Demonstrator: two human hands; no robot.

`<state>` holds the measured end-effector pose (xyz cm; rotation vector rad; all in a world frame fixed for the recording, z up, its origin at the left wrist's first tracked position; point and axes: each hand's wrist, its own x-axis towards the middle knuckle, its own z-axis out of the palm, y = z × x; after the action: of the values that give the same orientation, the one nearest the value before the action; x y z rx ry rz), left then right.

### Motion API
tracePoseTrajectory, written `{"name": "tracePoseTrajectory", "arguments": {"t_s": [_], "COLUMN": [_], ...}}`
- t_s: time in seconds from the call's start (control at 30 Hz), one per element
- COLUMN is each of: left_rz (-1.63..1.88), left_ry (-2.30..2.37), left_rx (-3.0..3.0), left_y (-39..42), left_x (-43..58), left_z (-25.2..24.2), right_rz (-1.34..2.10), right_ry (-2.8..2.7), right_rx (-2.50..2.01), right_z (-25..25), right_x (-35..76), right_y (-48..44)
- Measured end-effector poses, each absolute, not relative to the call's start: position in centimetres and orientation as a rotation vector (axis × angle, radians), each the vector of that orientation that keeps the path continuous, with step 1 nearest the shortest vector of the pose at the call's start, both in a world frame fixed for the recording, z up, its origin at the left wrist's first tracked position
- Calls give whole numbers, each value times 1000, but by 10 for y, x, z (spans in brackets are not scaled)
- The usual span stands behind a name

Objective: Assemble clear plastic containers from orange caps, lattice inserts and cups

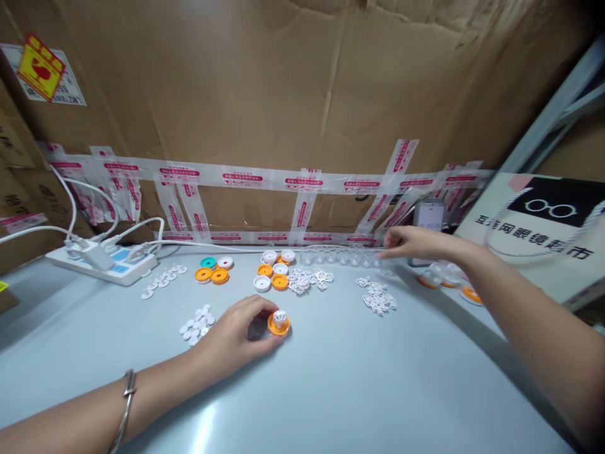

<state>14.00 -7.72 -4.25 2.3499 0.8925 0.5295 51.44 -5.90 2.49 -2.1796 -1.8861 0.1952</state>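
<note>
My left hand (239,331) rests on the grey table (331,391), its fingers closed round an orange disc (278,326) with a small white part on top. My right hand (411,243) reaches far to the back right, fingers pinched at the end of a row of clear plastic domes (345,256); what it pinches is too small to name. Between the hands lie orange and white discs (274,275), a heap of white gear-like parts (307,280) and another white heap (378,297).
A white power strip (101,261) with cables lies at the back left. Small white discs (196,325) and a second scatter (163,279) lie left of centre, with orange and teal discs (212,270). A taped cardboard wall (283,126) closes the back; a printed box (543,233) stands right.
</note>
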Motion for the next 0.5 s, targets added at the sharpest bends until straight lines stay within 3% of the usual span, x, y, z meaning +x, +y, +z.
{"name": "tracePoseTrajectory", "arguments": {"t_s": [0.3,0.5], "left_rz": [560,624], "left_ry": [949,844], "left_rx": [2243,1938], "left_y": [-80,-77], "left_x": [141,141], "left_z": [-41,-37], "right_rz": [337,197], "right_ry": [-1950,-1878], "right_rx": [-2264,-2160], "right_z": [-7,29], "right_x": [535,528], "right_y": [-49,-63]}}
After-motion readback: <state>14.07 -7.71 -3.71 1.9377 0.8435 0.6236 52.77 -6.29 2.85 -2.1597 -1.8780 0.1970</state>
